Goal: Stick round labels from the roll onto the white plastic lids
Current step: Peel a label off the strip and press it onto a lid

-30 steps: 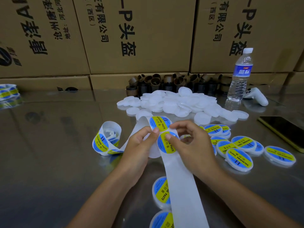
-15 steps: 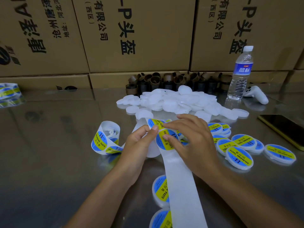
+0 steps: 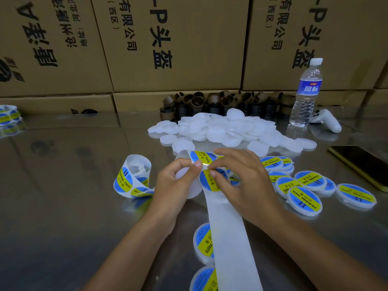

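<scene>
Blue-yellow label (image 3: 210,182) sits btwn my L hand (image 3: 178,181), pinching strip (image 3: 226,223) + white lid (image 3: 191,190), & R hand (image 3: 246,181), fingers curled, pinching its edge.

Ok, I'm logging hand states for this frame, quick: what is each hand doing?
Left hand: pinching the label strip.
Right hand: pinching a round label on that strip.

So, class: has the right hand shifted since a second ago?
Yes. The right hand has crept forward toward the pile of white lids, its fingers now overlapping the upper label.
</scene>
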A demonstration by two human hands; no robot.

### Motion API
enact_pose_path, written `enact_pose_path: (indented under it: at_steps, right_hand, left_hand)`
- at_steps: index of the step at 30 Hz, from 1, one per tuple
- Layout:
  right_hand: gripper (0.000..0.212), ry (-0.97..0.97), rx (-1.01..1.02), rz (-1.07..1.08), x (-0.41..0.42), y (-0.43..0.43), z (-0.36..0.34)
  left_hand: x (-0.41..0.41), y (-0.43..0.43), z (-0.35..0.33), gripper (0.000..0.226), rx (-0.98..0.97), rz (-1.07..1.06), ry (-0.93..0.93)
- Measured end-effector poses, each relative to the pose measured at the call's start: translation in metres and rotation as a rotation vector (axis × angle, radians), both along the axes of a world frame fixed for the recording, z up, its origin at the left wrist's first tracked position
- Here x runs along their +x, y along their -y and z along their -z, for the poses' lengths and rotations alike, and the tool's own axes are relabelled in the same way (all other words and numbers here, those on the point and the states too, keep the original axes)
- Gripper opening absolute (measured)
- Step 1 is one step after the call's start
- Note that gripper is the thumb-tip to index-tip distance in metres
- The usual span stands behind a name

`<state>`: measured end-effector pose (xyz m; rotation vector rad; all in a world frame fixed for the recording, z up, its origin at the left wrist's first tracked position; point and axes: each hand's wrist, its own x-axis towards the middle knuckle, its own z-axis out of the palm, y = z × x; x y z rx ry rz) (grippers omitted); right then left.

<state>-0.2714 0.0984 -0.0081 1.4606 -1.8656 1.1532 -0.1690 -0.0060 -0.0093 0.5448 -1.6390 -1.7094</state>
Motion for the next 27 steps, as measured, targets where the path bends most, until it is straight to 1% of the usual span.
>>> enact_pose_path:
  at_steps: [6,8,10,12,15,17,19,23,27]
  right_hand:
    - [0.013,0.284,0.024,-0.141,0.009,-0.002,-0.005]
    - [0.018,0.396,0.015,-0.203,0.012,-0.003,-0.008]
    - [0.017,0.524,-0.011,-0.278,0.013,-0.004,-0.012]
    - [0.013,0.680,-0.063,-0.373,0.014,-0.004,-0.014]
    - [0.022,0.860,-0.200,-0.484,0.015,-0.003,-0.019]
    - [0.027,0.941,-0.283,-0.526,0.016,-0.003,-0.022]
    - [0.026,0.950,-0.304,-0.548,0.016,-0.004,-0.023]
    - [0.023,0.743,-0.177,-0.537,0.021,-0.004,-0.016]
    - [0.039,0.645,0.007,-0.527,0.020,-0.004,-0.007]
  left_hand:
    - [0.001,0.001,0.000,0.012,-0.006,-0.122,0.005]
    - [0.001,0.001,-0.001,0.011,-0.006,-0.159,0.003]
    - [0.001,0.000,-0.002,0.012,-0.001,-0.180,0.005]
    - [0.001,0.000,-0.002,0.013,0.006,-0.189,0.010]
    - [0.001,0.000,-0.002,0.013,0.006,-0.199,0.019]
    - [0.000,0.001,-0.001,0.013,0.003,-0.207,0.014]
    - [0.000,0.002,-0.001,0.012,0.001,-0.220,0.020]
    - [0.000,0.001,-0.001,0.010,0.016,-0.228,0.021]
    - [0.002,0.001,-0.002,0.010,0.011,-0.215,-0.011]
